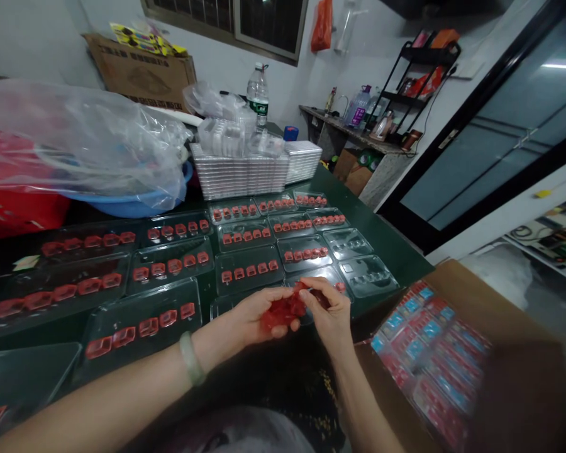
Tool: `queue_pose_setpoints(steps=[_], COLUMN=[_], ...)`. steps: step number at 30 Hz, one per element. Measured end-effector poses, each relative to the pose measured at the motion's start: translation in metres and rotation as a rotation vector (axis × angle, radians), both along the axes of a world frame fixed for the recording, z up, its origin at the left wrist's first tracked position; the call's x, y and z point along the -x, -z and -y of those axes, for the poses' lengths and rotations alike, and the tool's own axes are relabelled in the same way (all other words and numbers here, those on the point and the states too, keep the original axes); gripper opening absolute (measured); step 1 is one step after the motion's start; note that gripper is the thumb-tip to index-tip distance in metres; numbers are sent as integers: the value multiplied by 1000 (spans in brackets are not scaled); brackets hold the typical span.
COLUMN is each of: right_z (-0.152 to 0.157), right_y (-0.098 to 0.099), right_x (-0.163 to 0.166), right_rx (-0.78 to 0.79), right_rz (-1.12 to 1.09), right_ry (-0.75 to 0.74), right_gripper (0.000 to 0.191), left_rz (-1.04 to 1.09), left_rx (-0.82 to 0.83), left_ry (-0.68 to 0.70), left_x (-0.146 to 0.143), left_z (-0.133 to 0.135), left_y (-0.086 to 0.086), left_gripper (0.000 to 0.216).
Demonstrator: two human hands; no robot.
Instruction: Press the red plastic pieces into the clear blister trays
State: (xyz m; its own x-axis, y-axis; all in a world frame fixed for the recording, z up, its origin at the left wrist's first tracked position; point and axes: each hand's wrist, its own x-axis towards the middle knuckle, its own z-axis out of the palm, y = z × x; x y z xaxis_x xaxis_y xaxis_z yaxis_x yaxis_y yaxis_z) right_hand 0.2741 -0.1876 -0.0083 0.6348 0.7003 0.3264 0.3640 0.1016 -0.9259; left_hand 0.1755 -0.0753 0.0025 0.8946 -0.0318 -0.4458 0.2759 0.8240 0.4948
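Observation:
Several small red translucent plastic pieces (280,316) lie in my left hand (259,316), whose fingers curl round them from below. My right hand (327,308) pinches one red piece at the top of that handful, thumb against fingers. Both hands meet over the near edge of the dark green table (368,217). Just beyond them, clear plastic trays (249,267) lie in rows, many with a line of red pieces in their slots. Two trays on the right, one of them the clear tray (368,277), show slots without red pieces. My hands partly cover the nearest trays.
A cardboard box (514,365) of packed red-and-blue packages stands at the right. Stacked clear trays (240,173) rise at the table's back, near a water bottle (258,94). A blue basin (136,204) under plastic wrap and a red basket (23,211) fill the back left.

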Motion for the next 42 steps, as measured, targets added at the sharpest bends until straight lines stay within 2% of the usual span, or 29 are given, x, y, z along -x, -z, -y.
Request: queue_pose_setpoints(steps=[3,5,10,13,17,20,24,42], right_z=[2,5,12,2,-25,-39,-43,-45], right_y=[4,7,9,10,21,32,40,30], right_x=[-6,-27,-127,-182,-216,-227,-234,-225], right_rx=[31,40,124,183,240,291,336,333], right_rz=[-21,0,330,440,516,574,641,830], right_ry=[85,166,427,390,278,198,124,-82], right_gripper=[22,23,25,26,19,12,9,10], left_rz=[-43,-79,-87,-112,-101,-87,-69,-72], left_rx=[-16,-34,-100,-143,-216,-253,-253,-243], left_ry=[28,38,8,-13,-28,-33,-34,-52], left_x=[-1,0,7,11,14,14,12,10], left_z=[-1,-2,-11,-15,-15,-14,-15,-14], left_y=[2,3,2,0,-4,-8,-9,-5], left_gripper=[25,27,28,30,31,32,32,32])
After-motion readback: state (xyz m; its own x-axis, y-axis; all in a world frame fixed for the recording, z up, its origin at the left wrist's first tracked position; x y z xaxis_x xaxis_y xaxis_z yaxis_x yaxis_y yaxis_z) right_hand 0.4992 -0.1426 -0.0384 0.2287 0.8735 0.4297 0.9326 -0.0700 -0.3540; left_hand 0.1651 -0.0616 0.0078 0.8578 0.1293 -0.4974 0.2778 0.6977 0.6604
